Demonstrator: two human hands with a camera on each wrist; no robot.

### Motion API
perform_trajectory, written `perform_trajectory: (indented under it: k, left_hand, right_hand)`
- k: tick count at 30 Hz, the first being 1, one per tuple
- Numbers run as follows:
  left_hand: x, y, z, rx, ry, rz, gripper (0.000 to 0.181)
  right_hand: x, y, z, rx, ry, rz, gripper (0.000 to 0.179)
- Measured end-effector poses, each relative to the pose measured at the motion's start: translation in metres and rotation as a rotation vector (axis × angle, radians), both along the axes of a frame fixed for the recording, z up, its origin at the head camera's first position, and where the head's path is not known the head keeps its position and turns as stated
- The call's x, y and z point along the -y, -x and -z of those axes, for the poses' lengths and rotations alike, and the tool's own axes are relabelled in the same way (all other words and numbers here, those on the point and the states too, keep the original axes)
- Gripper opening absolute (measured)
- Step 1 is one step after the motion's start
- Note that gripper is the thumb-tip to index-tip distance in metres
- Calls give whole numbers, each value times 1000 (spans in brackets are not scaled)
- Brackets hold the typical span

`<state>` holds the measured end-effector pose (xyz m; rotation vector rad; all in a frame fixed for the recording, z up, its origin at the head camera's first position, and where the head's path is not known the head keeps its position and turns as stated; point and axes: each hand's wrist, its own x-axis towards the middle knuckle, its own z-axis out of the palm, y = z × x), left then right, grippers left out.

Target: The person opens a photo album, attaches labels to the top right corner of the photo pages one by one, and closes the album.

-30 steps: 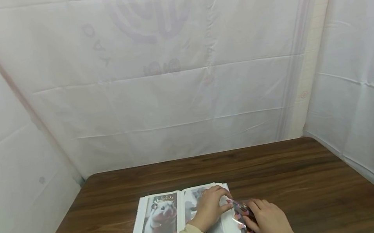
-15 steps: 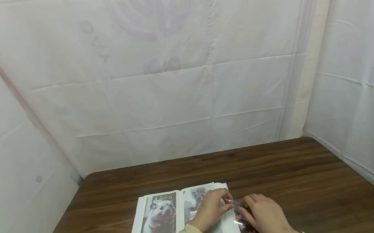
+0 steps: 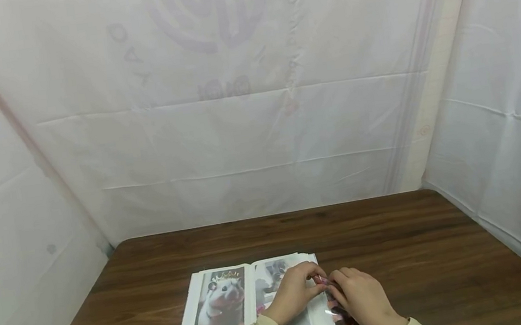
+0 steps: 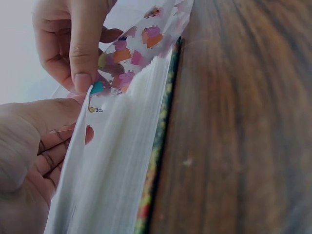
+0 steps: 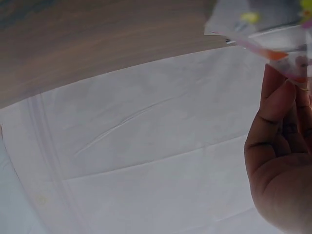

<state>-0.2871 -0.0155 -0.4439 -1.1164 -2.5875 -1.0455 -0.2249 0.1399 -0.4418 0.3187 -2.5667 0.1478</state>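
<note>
Near the right edge of the book (image 3: 241, 309), left hand (image 3: 293, 293) and right hand (image 3: 363, 298) pinch patterned clear film (image 4: 123, 54), partly hidden.

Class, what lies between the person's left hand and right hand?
Clear plastic sheet with colourful prints stretches between the left hand and right hand, shown in the head view.

Hand (image 5: 273, 156) pinching clear printed film (image 5: 278, 54), creased white cloth (image 5: 136, 141), brown wooden tabletop (image 5: 107, 46) across the top

Clear film (image 4: 135, 45) w/ pink/orange prints, tbl (image 3: 431, 261) dk-brn woodgrain.
</note>
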Motion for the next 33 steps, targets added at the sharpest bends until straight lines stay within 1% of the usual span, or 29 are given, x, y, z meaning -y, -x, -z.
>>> perform_trajectory:
  k: [3, 7, 13, 17, 21, 28, 33]
  left_hand:
    - [2, 1, 2, 27, -9, -5, 16]
    - [3, 1, 4, 31, -16, -14, 16]
    - [2, 1, 4, 22, -33, -23, 14]
    - [0, 1, 3, 32, -32, -32, 13]
    - [-2, 0, 3, 33, -19, -43, 13]
    - [-3, -2, 3, 30, -12, -46, 12]
    - [-3, -2, 4, 28, -8, -54, 11]
  right_hand:
    - [1, 0, 1, -1, 3, -8, 17]
    - [2, 1, 2, -19, 6, -16, 18]
    - [4, 3, 5, -104, 33, -50, 17]
    - [5, 4, 6, -142, 42, -42, 15]
    - [6, 5, 6, -151, 28, -30, 15]
    - [7, 5, 8, -153, 26, -29, 16]
    - [8, 5, 9, -172, 20, -33, 16]
